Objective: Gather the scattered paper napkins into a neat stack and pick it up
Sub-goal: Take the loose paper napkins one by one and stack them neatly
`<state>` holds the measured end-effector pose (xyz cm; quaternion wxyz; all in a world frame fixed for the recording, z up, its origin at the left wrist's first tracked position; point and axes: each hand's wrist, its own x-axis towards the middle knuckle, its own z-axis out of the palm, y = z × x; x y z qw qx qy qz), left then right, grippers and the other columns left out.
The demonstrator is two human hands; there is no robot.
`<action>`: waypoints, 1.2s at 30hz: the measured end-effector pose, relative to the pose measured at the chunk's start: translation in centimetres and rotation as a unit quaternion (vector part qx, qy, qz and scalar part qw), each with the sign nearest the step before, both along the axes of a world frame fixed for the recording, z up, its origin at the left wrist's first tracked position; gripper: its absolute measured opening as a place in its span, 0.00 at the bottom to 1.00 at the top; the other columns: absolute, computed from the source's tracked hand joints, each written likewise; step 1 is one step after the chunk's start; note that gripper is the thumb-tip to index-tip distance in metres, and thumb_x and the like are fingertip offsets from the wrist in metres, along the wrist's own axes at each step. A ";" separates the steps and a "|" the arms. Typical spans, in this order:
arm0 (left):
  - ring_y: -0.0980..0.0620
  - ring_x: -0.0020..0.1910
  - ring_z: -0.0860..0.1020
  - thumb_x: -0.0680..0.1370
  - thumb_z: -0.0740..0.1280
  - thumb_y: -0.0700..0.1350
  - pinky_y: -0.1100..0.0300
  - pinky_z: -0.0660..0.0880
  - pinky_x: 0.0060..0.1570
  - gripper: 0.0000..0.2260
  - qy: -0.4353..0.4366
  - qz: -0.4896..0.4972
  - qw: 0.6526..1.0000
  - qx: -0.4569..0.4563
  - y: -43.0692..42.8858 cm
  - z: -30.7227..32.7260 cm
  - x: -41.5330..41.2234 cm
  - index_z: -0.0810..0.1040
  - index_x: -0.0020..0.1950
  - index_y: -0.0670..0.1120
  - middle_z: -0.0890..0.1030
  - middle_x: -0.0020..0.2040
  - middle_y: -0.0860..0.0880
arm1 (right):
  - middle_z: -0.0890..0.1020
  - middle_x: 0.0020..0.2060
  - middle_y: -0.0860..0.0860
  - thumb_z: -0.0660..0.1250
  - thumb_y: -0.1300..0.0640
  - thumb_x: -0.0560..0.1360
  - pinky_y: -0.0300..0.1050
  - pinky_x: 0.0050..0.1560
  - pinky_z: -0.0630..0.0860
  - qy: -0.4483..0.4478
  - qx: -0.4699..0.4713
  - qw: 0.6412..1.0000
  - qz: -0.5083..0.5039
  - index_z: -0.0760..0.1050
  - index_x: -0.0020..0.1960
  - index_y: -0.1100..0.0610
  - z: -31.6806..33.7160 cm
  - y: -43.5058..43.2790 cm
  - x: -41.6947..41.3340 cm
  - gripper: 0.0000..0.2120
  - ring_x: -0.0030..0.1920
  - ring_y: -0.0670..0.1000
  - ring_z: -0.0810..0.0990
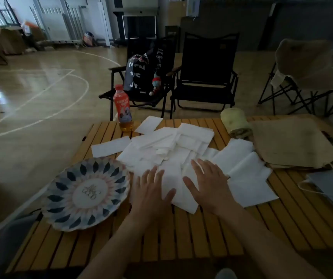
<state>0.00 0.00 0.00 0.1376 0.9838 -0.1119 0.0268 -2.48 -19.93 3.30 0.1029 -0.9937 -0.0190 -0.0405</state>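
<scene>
Both hands lay flat, fingers spread wide, left hand (151,195) and right hand (209,185) pressing the paper napkins (173,146) sprawled mid-bench (181,238), seemingly to rake them toward six o'clock.

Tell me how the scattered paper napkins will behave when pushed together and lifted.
The napkins look thin and folded flat, so they are probably light and floppy, sagging if lifted by one edge. Lying loosely overlapped, they will likely slide over each other rather than move as one. The slatted table may catch edges in its gaps.
</scene>
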 end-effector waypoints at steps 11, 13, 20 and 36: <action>0.49 0.72 0.63 0.78 0.58 0.63 0.48 0.62 0.72 0.20 -0.004 -0.095 0.995 0.003 -1.3 -1.2 -1.3 0.68 0.64 0.52 0.69 0.67 0.52 | 0.56 0.80 0.52 0.48 0.40 0.83 0.53 0.77 0.50 0.076 -0.045 0.996 0.010 0.56 0.80 0.50 -4.3 1.0 -1.8 0.28 0.79 0.54 0.52; 0.49 0.71 0.65 0.81 0.57 0.60 0.49 0.64 0.71 0.17 -0.010 -0.106 0.994 0.004 -1.1 -1.3 -1.4 0.68 0.64 0.51 0.70 0.66 0.51 | 0.53 0.81 0.53 0.48 0.40 0.83 0.54 0.77 0.49 0.087 -0.051 0.995 0.020 0.53 0.80 0.50 -4.4 0.9 -1.9 0.29 0.80 0.55 0.50; 0.53 0.62 0.73 0.84 0.56 0.51 0.57 0.69 0.66 0.12 -0.078 -0.143 0.986 -0.028 -0.7 -1.0 -1.4 0.73 0.63 0.50 0.76 0.62 0.51 | 0.52 0.81 0.52 0.46 0.45 0.84 0.55 0.77 0.52 0.086 -0.087 0.992 0.039 0.51 0.81 0.50 -4.3 -0.5 -0.6 0.26 0.80 0.55 0.50; 0.59 0.48 0.76 0.82 0.61 0.42 0.63 0.74 0.50 0.07 -0.052 -0.096 0.980 -0.168 0.0 1.2 -2.9 0.77 0.55 0.51 0.78 0.48 0.57 | 0.56 0.80 0.52 0.60 0.47 0.81 0.51 0.77 0.52 0.045 0.004 0.999 0.017 0.51 0.80 0.54 -2.8 -1.8 0.2 0.33 0.79 0.53 0.52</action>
